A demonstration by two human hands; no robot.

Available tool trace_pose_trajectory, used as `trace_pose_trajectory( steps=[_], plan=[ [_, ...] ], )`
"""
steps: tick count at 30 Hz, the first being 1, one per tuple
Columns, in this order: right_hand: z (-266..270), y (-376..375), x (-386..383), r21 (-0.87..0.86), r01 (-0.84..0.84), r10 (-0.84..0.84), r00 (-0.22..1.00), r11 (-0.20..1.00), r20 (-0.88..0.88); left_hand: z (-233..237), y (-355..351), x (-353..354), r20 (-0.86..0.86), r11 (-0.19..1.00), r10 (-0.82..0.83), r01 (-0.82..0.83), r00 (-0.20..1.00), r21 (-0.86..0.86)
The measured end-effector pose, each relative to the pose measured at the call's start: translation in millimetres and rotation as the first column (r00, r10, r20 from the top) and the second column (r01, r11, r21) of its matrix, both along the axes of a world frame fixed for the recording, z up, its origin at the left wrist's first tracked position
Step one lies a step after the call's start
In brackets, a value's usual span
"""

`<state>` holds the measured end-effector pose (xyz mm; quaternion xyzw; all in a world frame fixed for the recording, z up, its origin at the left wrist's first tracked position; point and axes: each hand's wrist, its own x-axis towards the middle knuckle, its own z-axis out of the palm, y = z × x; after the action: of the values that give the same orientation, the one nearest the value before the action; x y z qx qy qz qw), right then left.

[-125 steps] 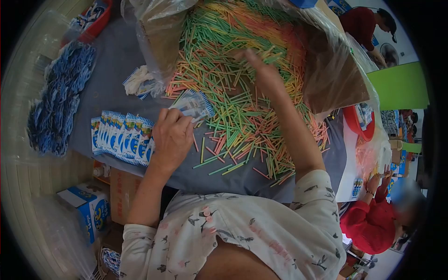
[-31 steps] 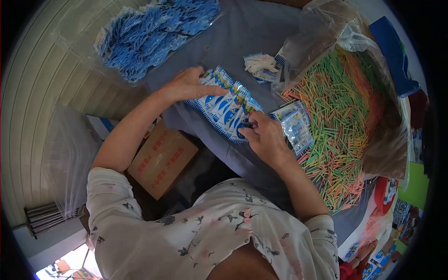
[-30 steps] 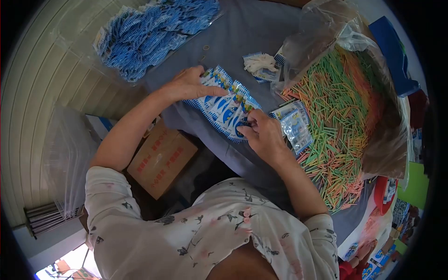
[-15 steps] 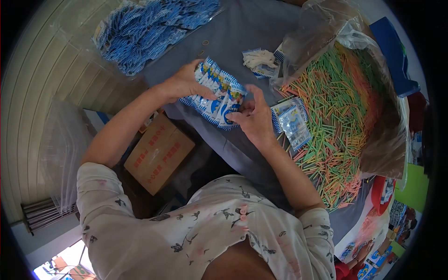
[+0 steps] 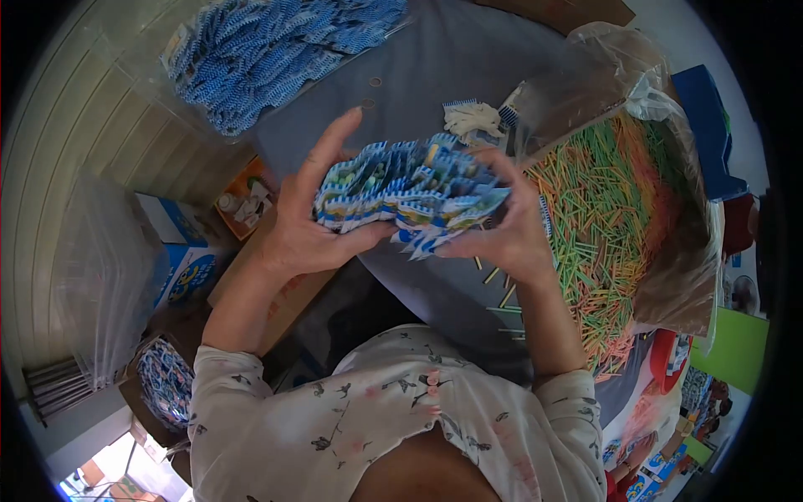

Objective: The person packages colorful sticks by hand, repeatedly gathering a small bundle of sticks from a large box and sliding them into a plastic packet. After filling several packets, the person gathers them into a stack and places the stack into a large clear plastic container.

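Between my two hands is a thick bundle of blue-and-white plastic packets [image 5: 401, 188], held off the grey table cover [image 5: 452, 58] and partly blurred by motion. My left hand [image 5: 297, 222] grips the bundle's left end, its thumb along the near side and a finger sticking up past the far side. Closed around the right end is my right hand [image 5: 519, 226], with the thumb below and the fingers over the far edge. Just beyond the bundle, a pale crumpled glove or cloth [image 5: 473, 121] lies on more packets.
To the right, a plastic-lined carton holds many coloured sticks [image 5: 598, 226]. A large heap of blue-and-white packets [image 5: 276, 63] lies at the far left. A rubber band [image 5: 375, 82] is on the cover. Below left are a cardboard box [image 5: 288, 305] and an orange tray [image 5: 242, 201].
The bundle has turned from showing its flat printed faces to showing its stacked edges. Both hands have shifted their hold to its two ends, and my view has moved slightly.
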<state>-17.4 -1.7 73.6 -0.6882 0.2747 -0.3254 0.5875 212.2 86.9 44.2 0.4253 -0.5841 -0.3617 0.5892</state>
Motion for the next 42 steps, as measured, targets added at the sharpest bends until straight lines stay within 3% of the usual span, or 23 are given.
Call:
trace_pose_trajectory(
  steps=[1, 2, 3, 4, 5, 6, 7, 8, 9, 11, 12, 14, 16, 17, 19, 21, 23, 25, 28, 29, 32, 35, 42],
  plan=[
    [9.5, -3.7, 2.9, 0.003, 0.006, -0.006, 1.0, 1.0, -0.007, 4.8, -1.3, -1.3, 0.038, 0.988, 0.034, -0.028, 0.999, -0.149],
    [17.4, -9.6, 6.2, -0.107, -0.035, 0.051, 0.987, 0.994, 0.152, 9.4, -13.4, -3.8, 0.064, 0.926, 0.011, 0.014, 0.998, -0.377],
    [21.1, -13.1, 7.3, -0.225, -0.056, 0.124, 0.946, 0.973, 0.299, 5.2, -22.7, -2.9, 0.057, 0.926, 0.0, 0.021, 0.998, -0.377],
    [19.9, -13.8, 6.5, -0.052, -0.164, 0.172, 0.924, 0.985, 0.342, -2.6, -31.7, -2.7, 0.059, 0.909, -0.028, 0.049, 0.998, -0.414],
    [14.2, -16.4, 4.4, -0.057, -0.155, 0.166, 0.928, 0.986, 0.334, -11.9, -38.2, -3.7, 0.063, 0.889, -0.054, 0.076, 0.997, -0.452],
    [3.5, -21.0, 1.6, -0.086, -0.1, 0.111, 0.985, 0.991, 0.129, -26.4, -41.6, -3.3, 0.007, 0.955, -0.087, 0.085, 0.996, -0.283],
    [-8.6, -25.6, -0.6, -0.124, -0.052, 0.042, 0.996, 0.991, -0.08, -38.9, -43.8, 0.5, 0.002, 0.952, -0.093, 0.089, 0.996, -0.291],
    [-21.6, -29.5, -2.2, -0.134, -0.103, 0.063, 0.96, 0.986, -0.274, -50.9, -44.3, 6.7, 0.197, 0.973, -0.053, 0.095, 0.979, -0.211],
    [-30.2, -31.4, -3.7, -0.136, -0.101, 0.059, 0.958, 0.986, -0.28, -54.5, -44.0, 11.5, 0.386, 0.989, -0.025, 0.08, 0.922, -0.128],
    [-42.7, -31.3, -6.6, -0.337, -0.084, -0.025, 0.951, 0.938, -0.309, -61.4, -33.5, 15.1, 0.388, 0.994, -0.025, 0.064, 0.921, -0.086],
    [-35.8, -29.7, -5.9, 0.0, -0.084, 0.082, 0.97, 0.996, -0.227, -52.6, -28.1, 15.5, 0.411, 0.995, 0.065, -0.028, 0.909, -0.094],
    [-36.5, -32.4, -5.1, 0.063, -0.124, 0.134, 0.969, 0.99, -0.207, -50.8, -20.1, 13.0, 0.437, 0.987, 0.154, -0.12, 0.886, -0.103],
    [-38.0, -37.7, -4.3, 0.107, -0.17, 0.188, 0.965, 0.98, -0.184, -56.4, -17.3, 3.2, -0.067, 0.996, 0.012, -0.007, 0.998, 0.086],
    [-42.4, -40.4, -4.0, 0.015, -0.182, 0.18, 0.959, 0.983, -0.217, -57.6, -18.3, -2.3, -0.069, 0.996, 0.022, -0.016, 0.997, 0.086],
    [-45.9, -39.5, 1.3, -0.067, -0.195, 0.173, 0.953, 0.979, -0.248, -60.8, -18.1, -11.7, 0.12, 0.992, 0.114, -0.106, 0.986, -0.073],
    [-43.6, -34.4, 8.4, 0.034, -0.167, 0.169, 0.983, 0.985, -0.066, -60.4, -18.5, -12.6, 0.129, 0.995, 0.099, -0.095, 0.987, -0.038],
    [-30.9, -26.2, 6.5, -0.055, -0.151, 0.149, 0.988, 0.987, -0.052, -50.5, -23.8, -9.3, 0.135, 0.996, 0.087, -0.086, 0.987, -0.014],
    [-15.3, -20.8, 6.9, -0.175, -0.18, 0.196, 0.978, 0.968, 0.074, -20.1, -24.3, 1.0, 0.233, 0.911, 0.114, -0.009, 0.966, -0.412],
    [-24.0, -25.4, 12.4, -0.165, -0.171, 0.193, 0.973, 0.971, 0.125, -11.6, -30.6, 14.0, 0.218, 0.966, -0.012, 0.068, 0.976, -0.25],
    [-32.0, -31.2, 11.3, -0.144, -0.124, 0.102, 0.983, 0.982, -0.152, -29.4, -37.3, 17.7, 0.154, 0.995, -0.102, 0.099, 0.983, 0.024],
    [-44.2, -38.1, 9.4, -0.119, -0.177, 0.14, 0.953, 0.977, -0.27, -61.7, -44.4, 22.0, 0.34, 0.983, -0.039, 0.097, 0.939, -0.157],
    [-48.8, -40.0, 9.6, -0.094, -0.208, 0.187, 0.964, 0.974, -0.19, -55.3, -30.6, 26.9, 0.284, 0.988, 0.138, -0.113, 0.949, -0.103],
    [-39.8, -48.3, 10.7, -0.182, -0.216, 0.193, 0.971, 0.959, -0.139, -58.3, -10.7, 6.6, 0.251, 0.968, 0.245, -0.222, 0.937, -0.116]
  ],
)
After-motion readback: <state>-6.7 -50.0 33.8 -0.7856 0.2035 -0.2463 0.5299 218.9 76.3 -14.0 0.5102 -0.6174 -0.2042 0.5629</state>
